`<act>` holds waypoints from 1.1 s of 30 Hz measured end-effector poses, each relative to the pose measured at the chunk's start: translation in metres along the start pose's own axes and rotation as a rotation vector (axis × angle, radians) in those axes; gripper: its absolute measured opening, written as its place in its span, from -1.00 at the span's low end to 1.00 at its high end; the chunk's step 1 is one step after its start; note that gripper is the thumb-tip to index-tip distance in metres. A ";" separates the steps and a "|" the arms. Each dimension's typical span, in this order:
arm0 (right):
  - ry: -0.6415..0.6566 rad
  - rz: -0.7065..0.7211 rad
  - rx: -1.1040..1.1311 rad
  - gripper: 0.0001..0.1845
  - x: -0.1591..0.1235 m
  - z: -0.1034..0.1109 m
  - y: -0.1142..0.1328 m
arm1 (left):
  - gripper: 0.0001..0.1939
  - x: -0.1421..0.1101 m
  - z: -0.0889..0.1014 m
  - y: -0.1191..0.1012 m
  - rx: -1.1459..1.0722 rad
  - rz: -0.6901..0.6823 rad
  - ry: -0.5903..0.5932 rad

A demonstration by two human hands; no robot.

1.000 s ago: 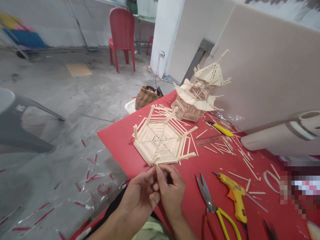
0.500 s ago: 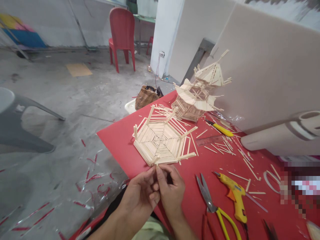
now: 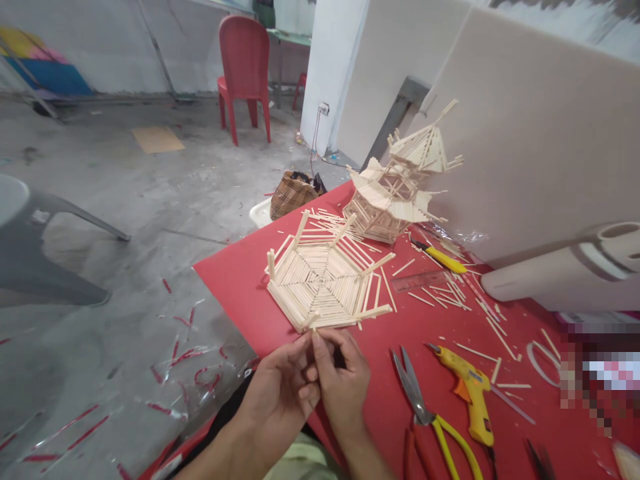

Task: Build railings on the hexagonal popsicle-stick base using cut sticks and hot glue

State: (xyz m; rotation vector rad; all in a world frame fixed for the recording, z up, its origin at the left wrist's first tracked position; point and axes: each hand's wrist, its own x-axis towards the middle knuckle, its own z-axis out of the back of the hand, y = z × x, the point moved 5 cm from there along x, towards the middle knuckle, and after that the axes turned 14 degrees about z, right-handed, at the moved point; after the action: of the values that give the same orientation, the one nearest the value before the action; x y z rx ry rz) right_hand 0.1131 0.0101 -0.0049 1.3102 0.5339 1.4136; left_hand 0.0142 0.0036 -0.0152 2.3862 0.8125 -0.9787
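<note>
A flat, many-sided platform of pale wooden sticks lies on the red tabletop, with stick posts rising from its corners. At its near corner, a short wooden stick post stands above my fingertips. My left hand is closed, its thumb and forefinger at the foot of that post and the other fingers curled. My right hand pinches at the same spot, its thumb beside the left fingertips. The lower end of the post is hidden by my fingers.
A pagoda-like stick model stands behind the platform. To the right lie a yellow glue gun, scissors-like cutters, a yellow utility knife, a clear ruler and loose sticks. A cardboard tube rests at the right.
</note>
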 end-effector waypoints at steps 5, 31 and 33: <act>-0.002 0.005 -0.004 -0.92 -0.001 0.000 0.000 | -0.83 0.001 -0.001 -0.002 -0.009 -0.004 -0.003; 0.000 -0.006 -0.007 -0.89 0.001 0.000 -0.001 | -0.85 -0.002 -0.001 -0.001 -0.016 0.000 0.000; -0.001 0.002 -0.002 -0.89 0.002 -0.001 0.000 | -0.85 -0.002 -0.002 -0.001 -0.021 0.006 0.000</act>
State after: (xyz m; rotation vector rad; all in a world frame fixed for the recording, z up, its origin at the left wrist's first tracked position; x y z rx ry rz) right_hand 0.1129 0.0118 -0.0045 1.3100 0.5304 1.4141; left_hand 0.0130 0.0044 -0.0127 2.3699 0.8114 -0.9631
